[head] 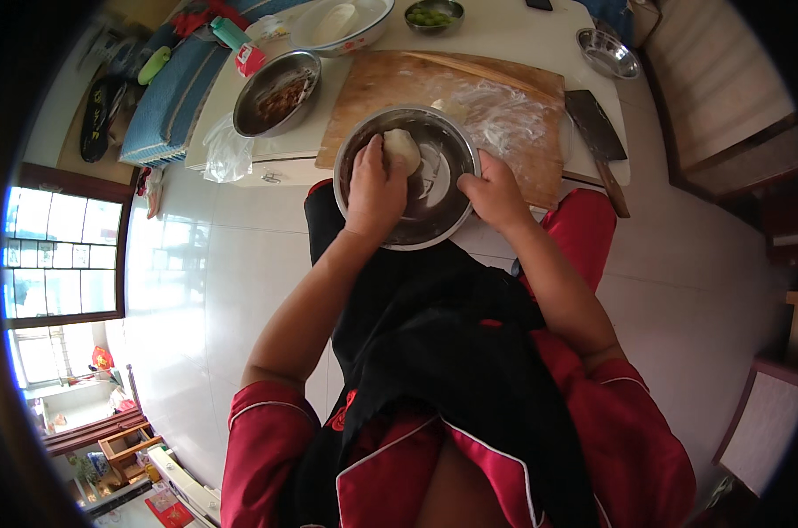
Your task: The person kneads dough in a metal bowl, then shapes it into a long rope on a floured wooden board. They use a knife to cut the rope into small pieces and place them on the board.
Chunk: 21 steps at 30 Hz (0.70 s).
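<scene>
My right hand (pixel 498 193) grips the right rim of a stainless steel bowl (pixel 438 228), thumb over the edge. The bowl is tilted toward me above my lap, at the near edge of the table. Inside it, my left hand (pixel 377 191) has its fingers around a lump of pale dough (pixel 402 150) against the upper left wall. White smears coat the bowl's inner surface. Just beyond lies a wooden cutting board (pixel 379 82) dusted with white flour (pixel 508 119), with a small piece of dough (pixel 446 107) behind the bowl's rim.
A cleaver (pixel 597 125) rests right of the board, its handle past the table edge. A thin wooden rolling pin (pixel 478 71) lies along the far side. A metal bowl of brown filling (pixel 283 99), an enamel basin (pixel 342 46), a bowl of green pieces (pixel 432 16) and another metal bowl (pixel 607 53) stand around.
</scene>
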{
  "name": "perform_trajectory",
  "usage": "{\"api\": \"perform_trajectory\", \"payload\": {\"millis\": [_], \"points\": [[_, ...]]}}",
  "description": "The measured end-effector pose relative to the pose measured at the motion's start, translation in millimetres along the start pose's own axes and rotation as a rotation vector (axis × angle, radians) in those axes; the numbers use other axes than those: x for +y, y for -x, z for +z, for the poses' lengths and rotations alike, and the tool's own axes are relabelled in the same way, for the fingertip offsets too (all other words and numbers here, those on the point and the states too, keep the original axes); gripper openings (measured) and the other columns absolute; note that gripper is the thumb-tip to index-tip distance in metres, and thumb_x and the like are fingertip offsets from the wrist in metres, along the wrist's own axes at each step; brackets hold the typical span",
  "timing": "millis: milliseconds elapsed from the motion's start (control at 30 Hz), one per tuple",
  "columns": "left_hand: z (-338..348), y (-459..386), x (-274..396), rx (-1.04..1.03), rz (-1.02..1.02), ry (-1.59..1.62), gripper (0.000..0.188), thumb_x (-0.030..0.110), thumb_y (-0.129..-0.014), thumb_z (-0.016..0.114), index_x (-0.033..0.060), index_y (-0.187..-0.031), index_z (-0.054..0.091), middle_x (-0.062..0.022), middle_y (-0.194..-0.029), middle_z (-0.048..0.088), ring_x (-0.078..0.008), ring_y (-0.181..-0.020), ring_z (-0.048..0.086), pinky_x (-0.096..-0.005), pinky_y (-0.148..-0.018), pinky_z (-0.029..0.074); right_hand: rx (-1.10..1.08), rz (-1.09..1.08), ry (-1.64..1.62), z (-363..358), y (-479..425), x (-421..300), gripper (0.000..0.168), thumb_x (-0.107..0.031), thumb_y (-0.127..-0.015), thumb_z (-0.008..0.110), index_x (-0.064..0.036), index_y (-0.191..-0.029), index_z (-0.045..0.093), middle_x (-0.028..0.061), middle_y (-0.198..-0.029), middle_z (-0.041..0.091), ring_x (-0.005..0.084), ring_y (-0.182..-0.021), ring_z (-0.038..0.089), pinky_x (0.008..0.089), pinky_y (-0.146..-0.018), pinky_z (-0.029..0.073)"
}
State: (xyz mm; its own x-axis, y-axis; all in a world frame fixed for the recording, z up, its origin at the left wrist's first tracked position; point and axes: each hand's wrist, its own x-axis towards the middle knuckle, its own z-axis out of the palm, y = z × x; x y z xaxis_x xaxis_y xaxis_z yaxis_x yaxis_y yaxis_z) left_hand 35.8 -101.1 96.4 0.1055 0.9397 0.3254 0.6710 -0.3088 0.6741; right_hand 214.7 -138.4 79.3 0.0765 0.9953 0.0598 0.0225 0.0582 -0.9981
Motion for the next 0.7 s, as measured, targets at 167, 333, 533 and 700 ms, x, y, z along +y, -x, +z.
{"api": "perform_trajectory", "payload": {"millis": [167, 333, 533, 700], "points": [[-4, -12, 17, -0.315, 0.057, 0.14, 0.036, 0.017, -0.084, 0.055, -0.0021, -0.115, 0.055, -0.0224, -0.11, 0.06, -0.037, -0.106, 0.056, -0.0408, -0.094, 0.042, -0.096, 0.16, 0.021, 5, 5, -8, 0.03, -0.005, -0.075, 0.052, 0.002, -0.103, 0.061, 0.0113, -0.081, 0.066, 0.0172, -0.073, 0.062, 0.0322, -0.07, 0.049], [-18, -11, 20, -0.695, 0.384, 0.063, 0.028, 0.014, -0.084, 0.05, 0.0006, -0.108, 0.056, -0.0213, -0.1, 0.062, -0.0374, -0.098, 0.059, -0.0409, -0.087, 0.045, -0.134, 0.116, 0.006, -1, 2, 17, 0.03, -0.005, -0.075, 0.053, 0.002, -0.103, 0.062, 0.0126, -0.083, 0.067, 0.0179, -0.074, 0.063, 0.0321, -0.069, 0.05], [-8, 5, 17, -0.188, 0.284, 0.112, 0.025, 0.01, -0.083, 0.049, -0.0014, -0.105, 0.053, -0.0229, -0.103, 0.059, -0.0414, -0.096, 0.056, -0.0448, -0.083, 0.045, -0.073, -0.047, -0.024, 1, -3, 13, 0.028, -0.003, -0.075, 0.052, 0.003, -0.101, 0.062, 0.0087, -0.08, 0.065, 0.0138, -0.07, 0.059, 0.0289, -0.065, 0.048], [-5, 5, 9, -0.453, 0.477, 0.094, 0.023, 0.013, -0.082, 0.051, 0.0032, -0.102, 0.056, -0.0222, -0.106, 0.06, -0.0398, -0.098, 0.057, -0.0444, -0.084, 0.046, -0.175, 0.091, 0.057, -1, 0, 2, 0.025, 0.001, -0.077, 0.051, 0.003, -0.1, 0.062, 0.0024, -0.082, 0.064, 0.008, -0.073, 0.056, 0.024, -0.065, 0.046]]}}
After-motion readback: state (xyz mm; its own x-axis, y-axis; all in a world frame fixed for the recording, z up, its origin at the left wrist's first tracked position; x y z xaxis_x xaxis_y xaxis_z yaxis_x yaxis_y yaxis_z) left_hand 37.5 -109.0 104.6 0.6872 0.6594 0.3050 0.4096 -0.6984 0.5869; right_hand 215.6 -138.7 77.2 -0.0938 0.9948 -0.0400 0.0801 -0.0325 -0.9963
